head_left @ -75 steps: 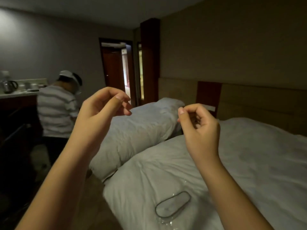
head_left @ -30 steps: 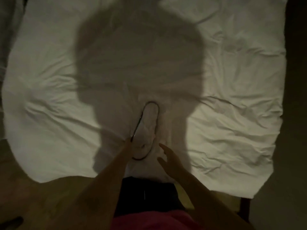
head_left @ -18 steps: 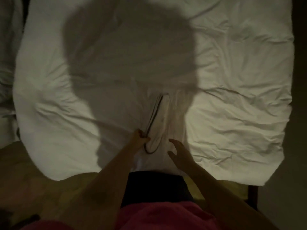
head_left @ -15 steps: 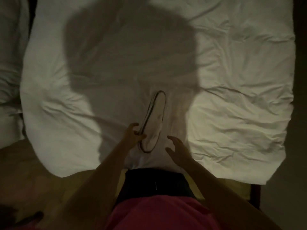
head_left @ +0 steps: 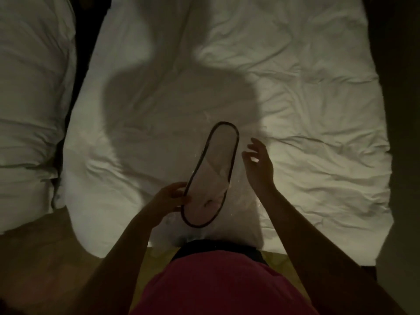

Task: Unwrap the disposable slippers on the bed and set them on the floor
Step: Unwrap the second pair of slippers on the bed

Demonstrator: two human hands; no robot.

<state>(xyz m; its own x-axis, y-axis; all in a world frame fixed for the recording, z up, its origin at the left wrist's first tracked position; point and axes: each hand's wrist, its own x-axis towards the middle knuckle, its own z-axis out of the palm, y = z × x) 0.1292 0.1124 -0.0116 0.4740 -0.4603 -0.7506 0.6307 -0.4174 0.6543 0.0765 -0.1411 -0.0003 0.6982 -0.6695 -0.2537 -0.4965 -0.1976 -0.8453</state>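
Observation:
The disposable slippers [head_left: 213, 169] are a flat white pack with dark trim, still inside clear plastic wrap [head_left: 241, 196]. They are held just above the foot end of the white bed [head_left: 295, 110]. My left hand [head_left: 169, 197] pinches the pack's left edge near its lower end. My right hand [head_left: 258, 163] hovers to the right of the pack with its fingers spread, apart from it. How many slippers are stacked in the pack is hidden.
A second white bed [head_left: 29, 98] lies at the left, across a dark gap [head_left: 79, 53]. Brownish floor [head_left: 45, 258] shows below both beds. A dark strip [head_left: 400, 110] runs along the right side. My shadow falls across the duvet.
The view swung down from the room onto the bed. My left hand took hold of the slipper pack's edge and raised it; my right hand moved up beside it, staying open.

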